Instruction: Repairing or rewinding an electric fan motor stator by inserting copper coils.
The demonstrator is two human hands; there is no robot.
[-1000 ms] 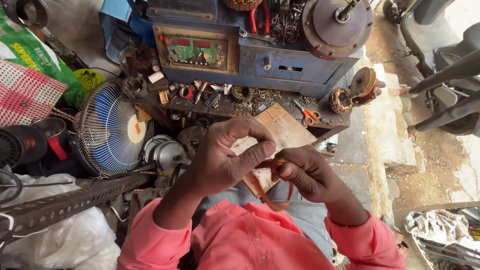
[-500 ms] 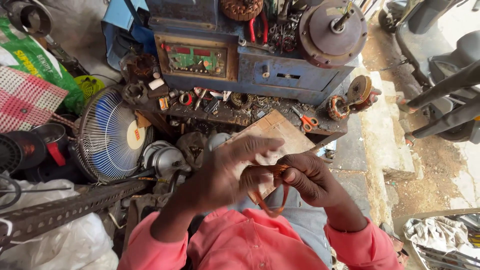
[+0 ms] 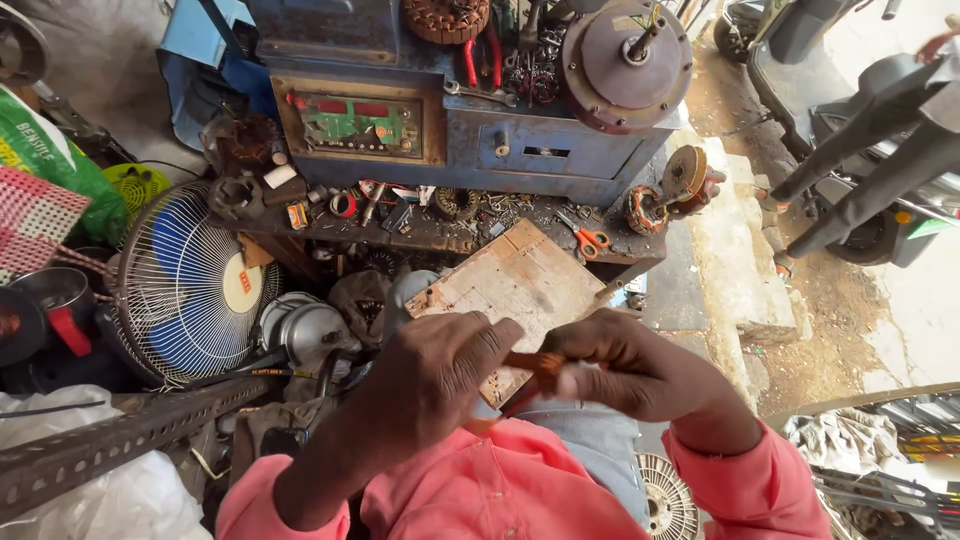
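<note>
My left hand (image 3: 430,385) and my right hand (image 3: 635,370) meet in front of my chest, both in pink sleeves. Between their fingertips they pinch a bundle of copper-coloured wire (image 3: 535,365), whose loop hangs down toward my lap. The left thumb and fingers press the wire from the left, and the right fingers curl around it from the right. Just beyond the hands lies a worn wooden board (image 3: 520,280) on a cluttered bench.
A blue machine cabinet (image 3: 450,130) with a round motor (image 3: 625,65) on top stands behind. Orange-handled scissors (image 3: 585,238) and small parts litter the bench. A blue table fan (image 3: 185,285) lies at left, a perforated metal bar (image 3: 110,445) at lower left, a scooter (image 3: 860,140) at right.
My left fingers, spread wide half a second ago, have closed onto the wire. The hanging loop has drawn up and both hands sit closer together.
</note>
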